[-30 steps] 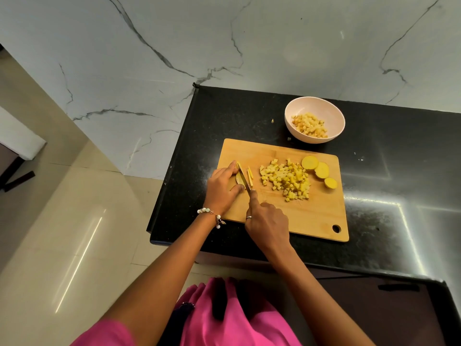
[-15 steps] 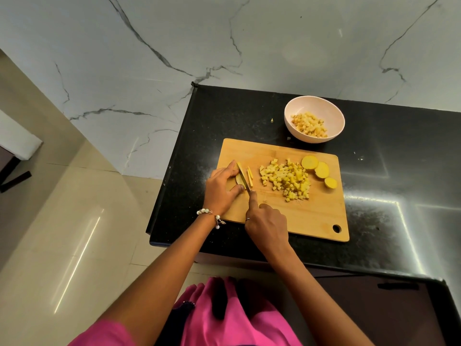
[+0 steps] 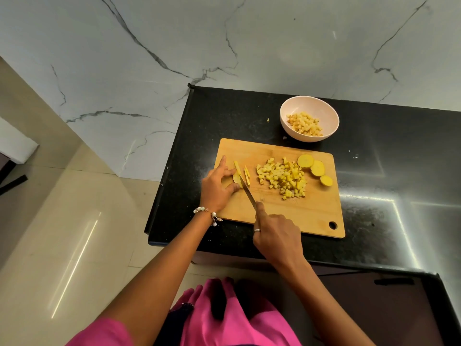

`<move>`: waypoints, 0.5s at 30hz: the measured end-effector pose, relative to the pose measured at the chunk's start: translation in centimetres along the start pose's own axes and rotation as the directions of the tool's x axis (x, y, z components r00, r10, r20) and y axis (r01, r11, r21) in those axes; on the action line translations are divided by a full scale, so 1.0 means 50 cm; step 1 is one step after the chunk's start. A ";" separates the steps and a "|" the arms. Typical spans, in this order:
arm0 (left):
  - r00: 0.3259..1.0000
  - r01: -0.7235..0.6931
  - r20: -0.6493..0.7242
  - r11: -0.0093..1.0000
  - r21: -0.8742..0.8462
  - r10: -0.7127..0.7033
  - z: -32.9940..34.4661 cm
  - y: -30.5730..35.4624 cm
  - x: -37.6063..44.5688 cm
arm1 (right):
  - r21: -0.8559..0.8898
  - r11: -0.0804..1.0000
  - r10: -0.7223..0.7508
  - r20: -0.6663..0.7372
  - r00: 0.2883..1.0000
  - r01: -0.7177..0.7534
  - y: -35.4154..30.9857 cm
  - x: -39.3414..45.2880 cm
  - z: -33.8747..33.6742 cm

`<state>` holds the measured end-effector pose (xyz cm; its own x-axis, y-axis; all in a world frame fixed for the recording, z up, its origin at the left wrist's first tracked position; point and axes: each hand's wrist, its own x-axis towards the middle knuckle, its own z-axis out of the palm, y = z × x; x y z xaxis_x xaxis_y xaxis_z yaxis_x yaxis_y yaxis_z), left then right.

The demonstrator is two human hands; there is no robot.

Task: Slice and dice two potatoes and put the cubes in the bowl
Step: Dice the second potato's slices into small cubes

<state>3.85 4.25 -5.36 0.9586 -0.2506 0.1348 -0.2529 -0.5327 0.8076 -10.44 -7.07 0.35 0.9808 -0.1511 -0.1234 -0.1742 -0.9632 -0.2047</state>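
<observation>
Left hand [image 3: 216, 187] pins slice [image 3: 235, 178] near board [image 3: 309, 216] left edge; right hand [image 3: 275, 237] grips knife [image 3: 247, 192] cutting it.

A black stone counter [image 3: 389, 186] stands against the marbled wall; a wooden cutting board [image 3: 299, 216] lies near its front edge, toward the left corner. A pale bowl [image 3: 324, 113] sits behind the board, near the back edge; small scraps [image 3: 268, 120] lie left of it.

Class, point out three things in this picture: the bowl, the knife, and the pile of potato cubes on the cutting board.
bowl [image 3: 324, 108]: head view, bare inner wall near the far rim.
knife [image 3: 247, 192]: head view, middle of the blade.
pile of potato cubes [image 3: 284, 177]: head view, centre of the heap.
</observation>
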 end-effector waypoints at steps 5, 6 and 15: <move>0.997 0.001 -0.079 1.000 0.009 0.000 0.001 0.000 -0.007 | 0.015 1.000 -0.001 -0.029 1.000 0.001 -0.020 0.043 0.010; 0.995 -0.003 -0.098 1.000 0.014 0.004 0.004 0.001 -0.009 | 0.007 1.000 0.000 -0.030 1.000 0.001 -0.023 0.049 0.012; 0.988 -0.022 -0.156 1.000 0.005 0.023 0.016 -0.006 -0.008 | -0.140 0.989 -0.055 -0.004 0.998 0.054 -0.038 0.048 0.025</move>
<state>3.43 3.85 -6.09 0.9613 -0.1337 0.2410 -0.2748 -0.5313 0.8014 -7.85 -5.31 -0.75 0.9893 -0.0986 -0.1078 -0.1068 -0.9916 -0.0733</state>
